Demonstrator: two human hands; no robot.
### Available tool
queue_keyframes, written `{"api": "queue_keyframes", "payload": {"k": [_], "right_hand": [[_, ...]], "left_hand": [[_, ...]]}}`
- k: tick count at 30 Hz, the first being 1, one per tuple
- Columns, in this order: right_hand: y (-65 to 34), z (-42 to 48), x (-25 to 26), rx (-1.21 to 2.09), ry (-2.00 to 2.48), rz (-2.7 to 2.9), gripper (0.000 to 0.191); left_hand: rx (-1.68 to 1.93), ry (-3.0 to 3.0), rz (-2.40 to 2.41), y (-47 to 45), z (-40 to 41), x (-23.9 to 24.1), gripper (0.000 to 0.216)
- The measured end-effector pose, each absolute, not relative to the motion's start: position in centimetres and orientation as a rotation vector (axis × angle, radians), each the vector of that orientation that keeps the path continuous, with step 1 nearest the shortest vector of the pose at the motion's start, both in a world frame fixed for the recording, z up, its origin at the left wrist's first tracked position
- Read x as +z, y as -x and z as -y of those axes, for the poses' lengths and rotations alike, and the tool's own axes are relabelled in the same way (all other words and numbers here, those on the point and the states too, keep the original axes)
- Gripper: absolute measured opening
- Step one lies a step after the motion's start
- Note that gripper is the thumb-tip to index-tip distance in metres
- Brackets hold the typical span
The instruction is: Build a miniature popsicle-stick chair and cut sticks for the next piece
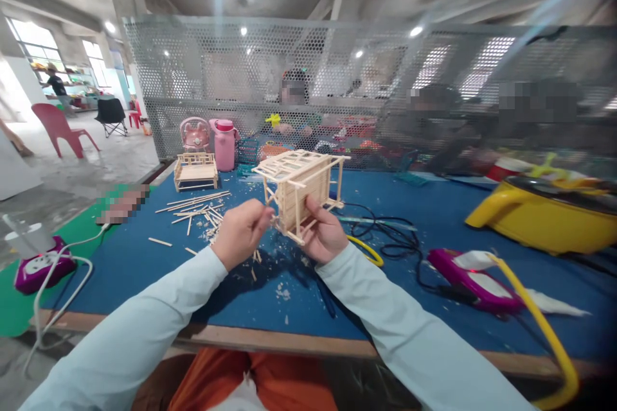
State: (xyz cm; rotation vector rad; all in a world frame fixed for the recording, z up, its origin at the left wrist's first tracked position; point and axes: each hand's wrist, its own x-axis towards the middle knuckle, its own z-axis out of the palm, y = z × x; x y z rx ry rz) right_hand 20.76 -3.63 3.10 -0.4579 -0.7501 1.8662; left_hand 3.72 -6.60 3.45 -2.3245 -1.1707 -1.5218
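My right hand [328, 234] grips a small model made of thin wooden sticks [289, 199], held tilted above the blue table. Its thumb presses on the slatted side and the other fingers are beneath. Close to the model's lower left corner, my left hand [245, 231] is closed, thumb and fingertips pinched together. Whatever sits in that pinch is too small to make out. Below and to the left lie loose wooden sticks [193, 207] among pale scraps.
A small stick-built bench [196, 173] stands at the back left beside a pink bottle [224, 146]. On the right are black cables [400, 237], a purple power strip [475, 282] and a yellow electric pan [540, 218]. Behind the table rises a perforated metal screen [193, 77].
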Motion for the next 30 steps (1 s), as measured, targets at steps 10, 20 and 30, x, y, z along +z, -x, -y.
{"api": "queue_keyframes", "payload": {"k": [10,20,30], "right_hand": [[-20.5,3.6,2.9,1.825,0.479,0.765,0.021],[-20.3,4.0,2.8,1.832,0.475,0.791,0.022],[-20.4,3.8,2.8,1.796,0.481,0.865,0.023]], "left_hand": [[-1.819,2.084,1.012,-3.1,6.6,3.9,0.019],[-1.823,2.061,1.029,-3.7,7.4,4.3,0.011],[-1.736,1.989,0.851,-3.4,7.4,4.4,0.006]]}}
